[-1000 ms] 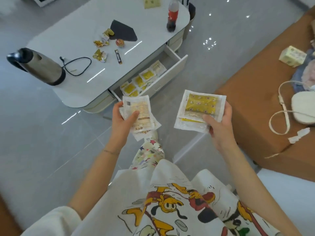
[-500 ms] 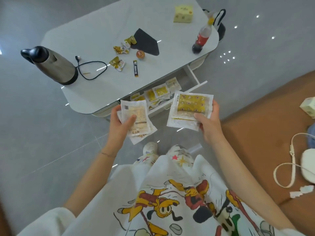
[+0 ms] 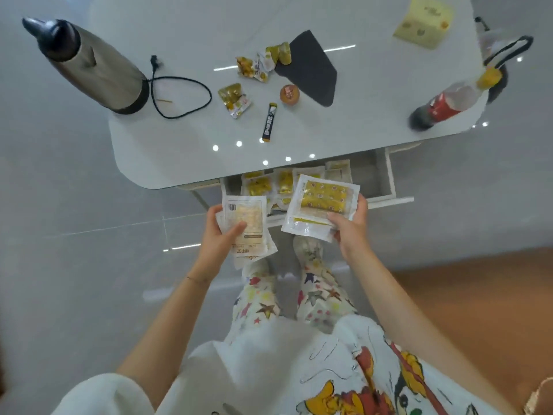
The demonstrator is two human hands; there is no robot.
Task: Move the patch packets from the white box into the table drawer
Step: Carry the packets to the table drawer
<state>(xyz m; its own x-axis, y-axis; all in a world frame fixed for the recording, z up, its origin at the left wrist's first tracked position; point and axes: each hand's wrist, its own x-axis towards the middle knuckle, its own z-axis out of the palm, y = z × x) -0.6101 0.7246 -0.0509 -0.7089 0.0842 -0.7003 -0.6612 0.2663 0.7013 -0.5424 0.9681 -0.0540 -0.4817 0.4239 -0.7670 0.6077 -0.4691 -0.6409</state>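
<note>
My left hand (image 3: 220,239) grips a small stack of white patch packets (image 3: 248,227), printed backs facing up, thumb across the top one. My right hand (image 3: 350,227) holds a couple of packets with a yellow patch showing (image 3: 321,203), just above the front of the open table drawer (image 3: 389,182). Several yellow patch packets (image 3: 263,185) lie inside the drawer, partly hidden by the tabletop and by the packets I hold. The white box is not in view.
On the white table (image 3: 185,157) lie a steel kettle (image 3: 89,67) with a black cord, torn yellow wrappers (image 3: 235,98), a black sachet, a dark pad (image 3: 311,67), a cola bottle (image 3: 443,104) and a yellow box (image 3: 423,22). An orange sofa edge (image 3: 478,295) sits right.
I have stepped closer to the table, so the drawer now lies right under my hands. The right hand's packets moved forward over the drawer front. Both grips are unchanged.
</note>
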